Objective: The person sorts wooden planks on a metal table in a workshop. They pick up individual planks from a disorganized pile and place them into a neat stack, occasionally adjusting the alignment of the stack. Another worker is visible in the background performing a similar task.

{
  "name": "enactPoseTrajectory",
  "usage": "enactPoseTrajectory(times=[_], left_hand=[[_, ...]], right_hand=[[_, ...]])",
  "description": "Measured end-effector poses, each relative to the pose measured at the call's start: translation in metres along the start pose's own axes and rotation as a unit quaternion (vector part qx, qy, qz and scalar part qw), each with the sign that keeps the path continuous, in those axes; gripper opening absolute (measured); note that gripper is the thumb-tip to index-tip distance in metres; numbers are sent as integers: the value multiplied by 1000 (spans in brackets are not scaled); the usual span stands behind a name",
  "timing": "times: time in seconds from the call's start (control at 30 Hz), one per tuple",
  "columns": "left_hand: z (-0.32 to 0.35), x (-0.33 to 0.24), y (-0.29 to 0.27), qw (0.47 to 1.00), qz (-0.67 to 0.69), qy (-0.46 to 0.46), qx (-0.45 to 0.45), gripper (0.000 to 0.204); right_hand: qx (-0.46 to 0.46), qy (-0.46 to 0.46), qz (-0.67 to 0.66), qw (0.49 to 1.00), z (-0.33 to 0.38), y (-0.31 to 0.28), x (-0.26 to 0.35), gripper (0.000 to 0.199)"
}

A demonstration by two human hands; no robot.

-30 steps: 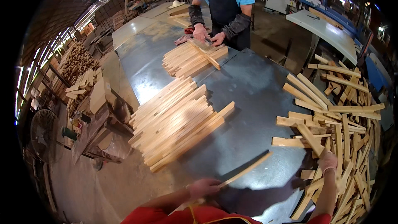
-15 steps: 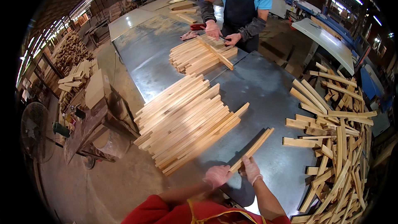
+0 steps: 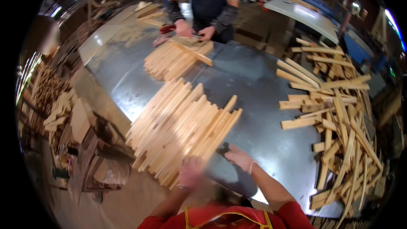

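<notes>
A row of light wooden strips [image 3: 174, 127] lies side by side on the grey metal table [image 3: 271, 152], slanting up to the right. My gloved left hand [image 3: 190, 171], slightly blurred, rests on the strips' near ends with its fingers stretched forward. To the right of the row, my gloved right hand [image 3: 240, 159] hovers just over the table, fingers extended and nothing visible in them. Closest to it is the row's outermost strip [image 3: 227, 125]. Both hands wear thin, pale gloves.
Across the table a person in a dark apron [image 3: 207, 6] works over a second batch of strips [image 3: 176, 61], one strip lying across it. A loose heap of wood pieces [image 3: 339, 123] covers the right side. A wooden stand [image 3: 91, 152] is on the left.
The strip that both my hands held now lies against the right side of the row. My left hand has moved left onto the strips; my right hand has let go. The view has shifted.
</notes>
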State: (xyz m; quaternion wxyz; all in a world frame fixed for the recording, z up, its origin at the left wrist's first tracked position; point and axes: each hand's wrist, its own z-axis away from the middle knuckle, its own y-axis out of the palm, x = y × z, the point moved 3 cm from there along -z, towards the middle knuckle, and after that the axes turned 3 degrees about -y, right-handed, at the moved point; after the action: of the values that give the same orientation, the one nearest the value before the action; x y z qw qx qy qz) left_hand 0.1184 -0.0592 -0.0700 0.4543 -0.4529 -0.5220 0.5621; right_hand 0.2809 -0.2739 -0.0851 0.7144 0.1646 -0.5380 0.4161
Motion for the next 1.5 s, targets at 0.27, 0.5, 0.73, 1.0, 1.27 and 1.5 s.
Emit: enactPoseTrajectory(times=[0.27, 0.5, 0.73, 1.0, 1.27, 1.5], left_hand=[[-7, -74, -23, 994, 81, 67, -40, 72], [-36, -200, 41, 976, 113, 184, -18, 65], [-25, -217, 50, 986, 30, 158, -54, 57], [-35, -229, 19, 978, 86, 176, -67, 55], [-34, -227, 29, 974, 123, 168, -83, 55], [-29, -213, 53, 972, 182, 149, -11, 57]], right_hand=[[-424, 157, -2, 892, 248, -189, -95, 76], [-567, 146, 197, 786, 406, -338, -96, 68], [-608, 329, 239, 682, 488, -447, -131, 83], [-559, 434, 202, 678, 526, -480, -278, 88], [-562, -38, -308, 767, 391, -267, -238, 18], [-354, 0, -391, 849, 225, -36, -80, 33]])
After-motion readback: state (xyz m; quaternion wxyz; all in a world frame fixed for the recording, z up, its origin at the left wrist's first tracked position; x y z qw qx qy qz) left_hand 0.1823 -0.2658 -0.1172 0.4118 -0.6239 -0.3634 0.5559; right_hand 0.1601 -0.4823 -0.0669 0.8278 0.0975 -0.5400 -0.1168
